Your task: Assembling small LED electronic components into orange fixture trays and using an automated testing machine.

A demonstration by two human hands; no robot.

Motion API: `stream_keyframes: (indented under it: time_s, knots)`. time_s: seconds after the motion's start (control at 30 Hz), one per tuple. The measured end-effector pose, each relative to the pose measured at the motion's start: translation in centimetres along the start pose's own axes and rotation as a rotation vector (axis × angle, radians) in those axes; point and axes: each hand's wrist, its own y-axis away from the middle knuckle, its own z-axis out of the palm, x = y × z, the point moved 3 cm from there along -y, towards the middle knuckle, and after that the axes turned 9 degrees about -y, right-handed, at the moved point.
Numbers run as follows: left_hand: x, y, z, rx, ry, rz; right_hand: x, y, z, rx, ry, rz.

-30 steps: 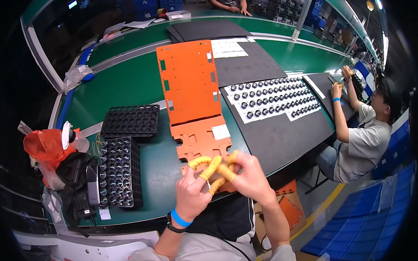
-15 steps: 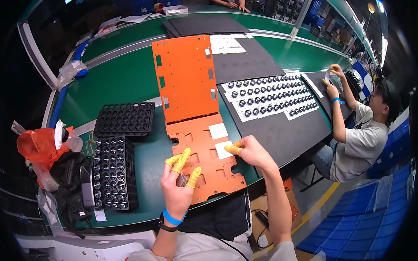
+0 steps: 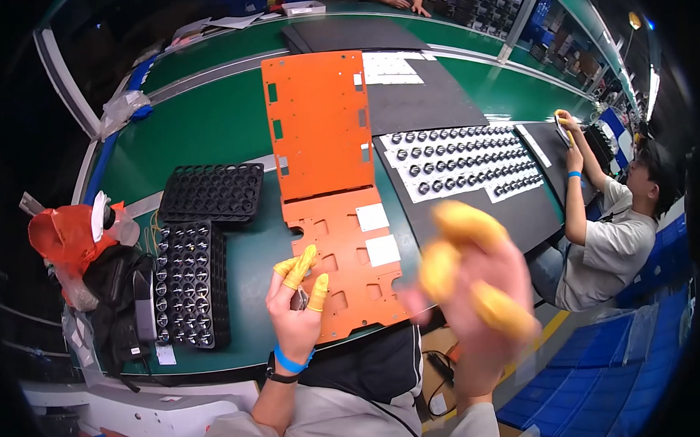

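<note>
Your right hand (image 3: 479,272) is blurred, fingers parted, nothing visible in it; your left hand (image 3: 297,305) half-curls by a small grey thing (image 3: 299,300), grip unclear. Orange board (image 3: 344,276) runs lengthwise away between; right hand nearer its white plates (image 3: 383,250). Left hand overlaps its near-left side. Counter (image 3: 248,280): black trays (image 3: 220,292) left, dark mat (image 3: 422,218) right.

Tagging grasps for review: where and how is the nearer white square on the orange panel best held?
The nearer white square is probably best pinched at its right edge, coming from the right: it lies flat, and that edge sits near the border of the orange lower panel.
</note>
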Motion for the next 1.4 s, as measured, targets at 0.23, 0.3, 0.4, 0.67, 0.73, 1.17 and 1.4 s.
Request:
stream_keyframes:
  time_s: [0.23,0.3,0.4,0.67,0.73,1.17,1.4]
  knots:
    - [0.4,-0.3,0.2,-0.016,0.000,-0.028,1.3,7.8,2.2,-1.417,-1.391,2.652]
    - [-0.1,0.0,0.0,-0.015,0.030,-0.041,-0.4,11.8,0.4,-1.281,-1.301,1.853]
    - [0.3,-0.1,0.0,-0.046,0.008,-0.044,-1.6,10.6,-1.4,-0.810,-0.868,0.427]
    - [0.2,-0.2,-0.4,-0.015,0.028,-0.049,-5.4,5.8,0.9,-0.671,-0.591,0.499]
    - [0.1,-0.1,-0.6,-0.008,0.014,-0.040,-4.3,5.6,1.0,-0.659,-0.725,0.233]
    - [-0.4,0.3,-1.8,-0.147,0.979,-0.558,-2.5,4.2,4.3,-0.596,-0.756,0.632]
    - [0.7,2.8,-4.0,-0.124,1.371,-0.760,11.2,-2.1,12.0,-0.685,0.910,-0.507]
